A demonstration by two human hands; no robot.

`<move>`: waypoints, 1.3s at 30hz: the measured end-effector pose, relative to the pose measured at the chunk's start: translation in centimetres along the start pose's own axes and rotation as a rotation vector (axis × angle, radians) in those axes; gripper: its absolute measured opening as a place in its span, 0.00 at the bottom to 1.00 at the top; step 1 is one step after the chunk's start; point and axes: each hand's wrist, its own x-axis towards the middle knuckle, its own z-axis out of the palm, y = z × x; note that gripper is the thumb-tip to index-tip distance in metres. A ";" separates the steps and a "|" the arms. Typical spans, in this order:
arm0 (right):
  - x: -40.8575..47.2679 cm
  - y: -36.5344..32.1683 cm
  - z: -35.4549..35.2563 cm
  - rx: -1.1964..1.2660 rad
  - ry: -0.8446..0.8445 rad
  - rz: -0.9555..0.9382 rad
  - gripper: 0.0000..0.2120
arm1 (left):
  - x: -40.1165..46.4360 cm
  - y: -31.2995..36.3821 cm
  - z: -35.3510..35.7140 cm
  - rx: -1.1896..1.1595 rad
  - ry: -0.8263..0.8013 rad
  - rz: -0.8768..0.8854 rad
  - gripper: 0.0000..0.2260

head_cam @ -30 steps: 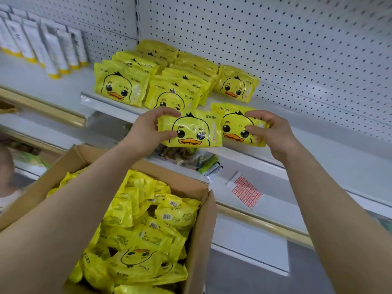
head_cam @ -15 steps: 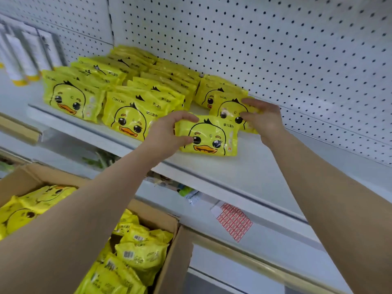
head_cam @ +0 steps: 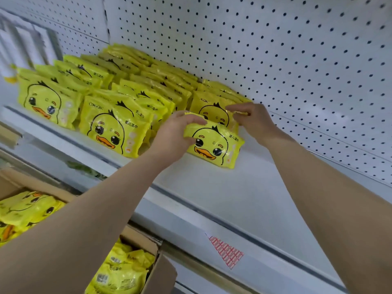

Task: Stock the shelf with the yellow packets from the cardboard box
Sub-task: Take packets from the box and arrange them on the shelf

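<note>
Several yellow duck-face packets stand in rows on the white shelf [head_cam: 212, 187]. My left hand [head_cam: 174, 139] grips the left end of one yellow packet [head_cam: 214, 145], which leans on the shelf at the front of the right-hand row. Just behind it stands a second packet [head_cam: 210, 111], and my right hand [head_cam: 252, 119] pinches its top right edge. The cardboard box [head_cam: 163, 272] sits at the bottom left, partly hidden by my left forearm, with more yellow packets [head_cam: 123, 270] inside.
A white pegboard wall [head_cam: 275, 49] backs the shelf. To the right of the packets the shelf surface is bare. White tubes [head_cam: 19, 47] stand blurred at the far left. A red-and-white label [head_cam: 227, 251] lies on the lower ledge.
Both hands lifted the two packets from in front of the shelf edge onto the shelf. The right packet went behind the left one, against the row. The view tilted up and left.
</note>
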 end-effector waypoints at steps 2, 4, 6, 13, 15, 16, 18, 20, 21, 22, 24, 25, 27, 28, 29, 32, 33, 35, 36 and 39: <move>0.1 0.3 -0.2 0.075 -0.005 0.030 0.16 | 0.8 -0.1 0.7 0.035 0.028 -0.020 0.22; 0.0 0.4 -0.4 0.156 -0.015 0.024 0.16 | 1.6 -0.2 1.3 0.047 0.048 -0.025 0.21; 0.0 0.7 -0.4 0.203 -0.012 0.029 0.16 | 2.6 -0.1 1.8 0.071 0.074 -0.030 0.20; -0.1 1.1 0.1 0.293 0.081 0.049 0.18 | 5.4 0.4 3.5 0.051 0.208 -0.066 0.21; -0.3 1.1 0.4 0.291 0.102 0.056 0.18 | 5.6 0.1 4.0 0.061 0.241 -0.077 0.22; -0.4 1.0 0.5 0.280 0.109 0.056 0.18 | 5.6 0.0 4.3 0.075 0.254 -0.079 0.22; -0.6 0.7 0.6 0.248 0.122 0.053 0.19 | 5.7 -0.2 4.7 0.099 0.268 -0.075 0.22; -0.7 0.6 0.6 0.221 0.145 0.062 0.20 | 5.6 -0.6 4.9 0.105 0.266 -0.069 0.22; -0.8 0.5 0.7 0.208 0.159 0.075 0.20 | 5.5 -0.8 5.0 0.106 0.264 -0.064 0.21; -0.9 0.4 0.7 0.192 0.175 0.088 0.20 | 5.2 -0.9 5.0 0.104 0.262 -0.055 0.21; -1.5 0.2 0.8 0.157 0.218 0.100 0.21 | 4.4 -1.1 4.9 0.099 0.254 -0.031 0.22; -1.9 0.0 0.9 0.135 0.244 0.100 0.21 | 4.0 -1.1 4.9 0.105 0.247 -0.019 0.23; -2.9 -0.5 1.0 0.087 0.300 0.102 0.22 | 3.1 -0.9 4.6 0.119 0.219 0.002 0.25; -3.5 -0.7 1.0 0.059 0.325 0.107 0.22 | 2.6 -0.7 4.4 0.127 0.199 0.010 0.26; -4.2 -1.0 1.2 0.025 0.346 0.110 0.23 | 2.1 -0.5 4.2 0.139 0.172 0.012 0.26; -6.4 -1.8 2.0 -0.041 0.390 0.070 0.24 | 0.4 0.0 3.3 0.145 0.103 0.034 0.28; -7.3 -2.2 2.5 -0.052 0.393 0.052 0.24 | -0.3 0.1 2.9 0.127 0.091 0.047 0.28; -9.0 -3.0 3.5 -0.059 0.392 0.037 0.25 | -1.7 0.2 2.0 0.106 0.070 0.068 0.27; -9.9 -3.5 4.0 -0.064 0.389 0.038 0.25 | -2.5 0.3 1.4 0.104 0.066 0.076 0.26; -12.8 -5.0 6.3 -0.082 0.379 0.013 0.25 | -4.9 0.1 -0.5 0.096 0.069 0.109 0.23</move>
